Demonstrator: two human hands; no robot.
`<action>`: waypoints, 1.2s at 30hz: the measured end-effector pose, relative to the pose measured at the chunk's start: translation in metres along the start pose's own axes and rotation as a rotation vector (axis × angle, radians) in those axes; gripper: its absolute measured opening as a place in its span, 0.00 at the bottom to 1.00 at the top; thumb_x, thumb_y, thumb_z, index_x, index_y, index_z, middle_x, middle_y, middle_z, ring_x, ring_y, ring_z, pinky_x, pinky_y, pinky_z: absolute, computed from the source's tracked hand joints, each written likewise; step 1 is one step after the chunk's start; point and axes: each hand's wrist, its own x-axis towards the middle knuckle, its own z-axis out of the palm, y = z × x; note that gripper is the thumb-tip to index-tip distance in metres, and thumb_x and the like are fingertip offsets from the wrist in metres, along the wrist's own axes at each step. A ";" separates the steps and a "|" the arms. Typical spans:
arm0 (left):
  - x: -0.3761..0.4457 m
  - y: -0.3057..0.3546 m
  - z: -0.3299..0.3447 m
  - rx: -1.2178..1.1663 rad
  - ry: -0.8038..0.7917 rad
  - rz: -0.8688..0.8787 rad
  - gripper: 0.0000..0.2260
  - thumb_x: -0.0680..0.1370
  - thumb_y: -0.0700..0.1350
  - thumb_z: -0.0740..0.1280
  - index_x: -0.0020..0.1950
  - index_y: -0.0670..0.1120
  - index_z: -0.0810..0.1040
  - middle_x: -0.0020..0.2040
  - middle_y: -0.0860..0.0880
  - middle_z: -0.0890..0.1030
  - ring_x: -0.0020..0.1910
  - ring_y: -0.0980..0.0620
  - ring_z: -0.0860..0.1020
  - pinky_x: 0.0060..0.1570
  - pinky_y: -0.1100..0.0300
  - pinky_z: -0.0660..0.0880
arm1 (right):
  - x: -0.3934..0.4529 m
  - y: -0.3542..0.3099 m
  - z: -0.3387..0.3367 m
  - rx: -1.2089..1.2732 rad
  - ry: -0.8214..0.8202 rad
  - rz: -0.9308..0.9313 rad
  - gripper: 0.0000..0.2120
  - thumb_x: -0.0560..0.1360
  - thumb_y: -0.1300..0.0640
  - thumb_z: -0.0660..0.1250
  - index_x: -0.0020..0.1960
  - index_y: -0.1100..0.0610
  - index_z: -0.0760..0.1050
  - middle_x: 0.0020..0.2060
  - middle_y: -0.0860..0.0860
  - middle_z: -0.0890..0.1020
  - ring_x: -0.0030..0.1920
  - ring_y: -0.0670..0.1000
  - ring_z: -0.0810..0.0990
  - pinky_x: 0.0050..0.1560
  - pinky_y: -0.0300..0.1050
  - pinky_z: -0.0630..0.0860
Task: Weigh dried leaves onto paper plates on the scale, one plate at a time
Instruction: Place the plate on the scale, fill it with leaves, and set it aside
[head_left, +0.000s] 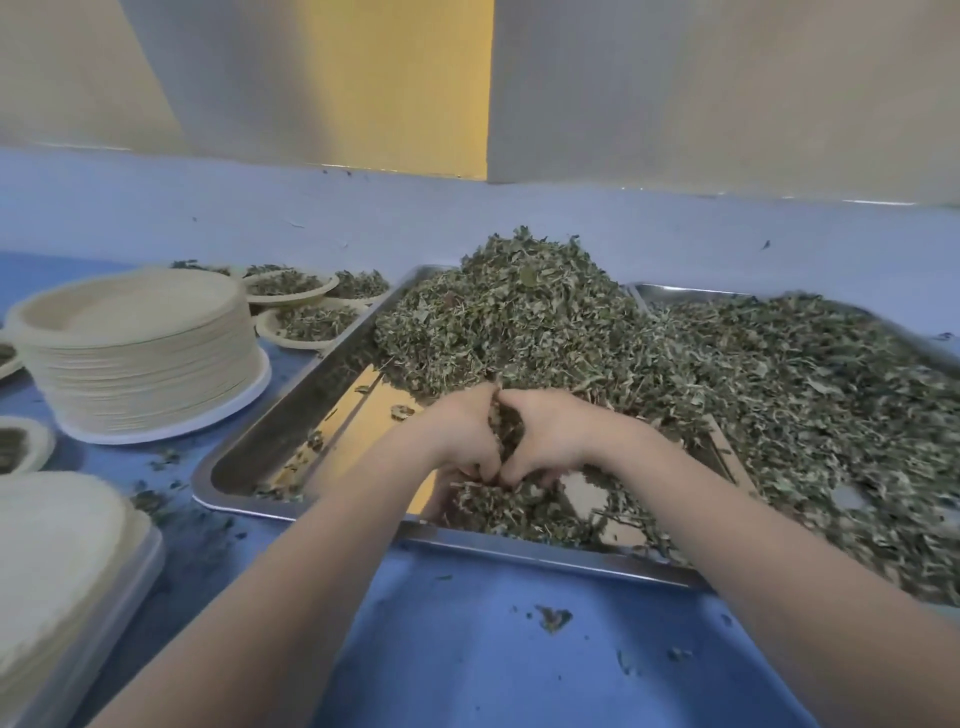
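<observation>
My left hand (462, 431) and right hand (550, 431) are cupped together, fingers curled around a clump of the dried green leaves (561, 322) just above the near edge of the shiny rectangular metal tray (260, 441). The rest of the leaves are heaped along its far edge. On the blue worktop (467, 649), a tall stack of pale round paper plates (140, 358) stands left of the tray, with leaf-filled plates (291, 286) behind it.
</observation>
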 end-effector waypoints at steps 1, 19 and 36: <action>-0.002 -0.001 0.001 -0.033 0.045 -0.011 0.28 0.68 0.32 0.70 0.66 0.40 0.68 0.55 0.41 0.78 0.50 0.44 0.79 0.47 0.52 0.79 | 0.000 -0.001 0.001 0.026 0.035 -0.020 0.24 0.65 0.63 0.75 0.56 0.50 0.69 0.45 0.48 0.75 0.36 0.46 0.79 0.26 0.33 0.74; -0.127 -0.038 -0.085 -0.400 0.433 0.035 0.15 0.71 0.24 0.59 0.43 0.44 0.75 0.43 0.41 0.79 0.45 0.41 0.81 0.43 0.48 0.81 | -0.027 -0.150 0.001 0.071 0.283 -0.400 0.26 0.67 0.64 0.74 0.64 0.57 0.72 0.49 0.50 0.76 0.36 0.47 0.80 0.28 0.38 0.78; -0.284 -0.165 -0.129 -0.069 0.589 -0.347 0.25 0.71 0.37 0.67 0.66 0.54 0.74 0.65 0.51 0.74 0.61 0.51 0.74 0.56 0.54 0.74 | -0.016 -0.262 0.087 -0.089 -0.139 -0.569 0.26 0.72 0.34 0.63 0.69 0.37 0.66 0.66 0.49 0.74 0.64 0.47 0.73 0.62 0.48 0.73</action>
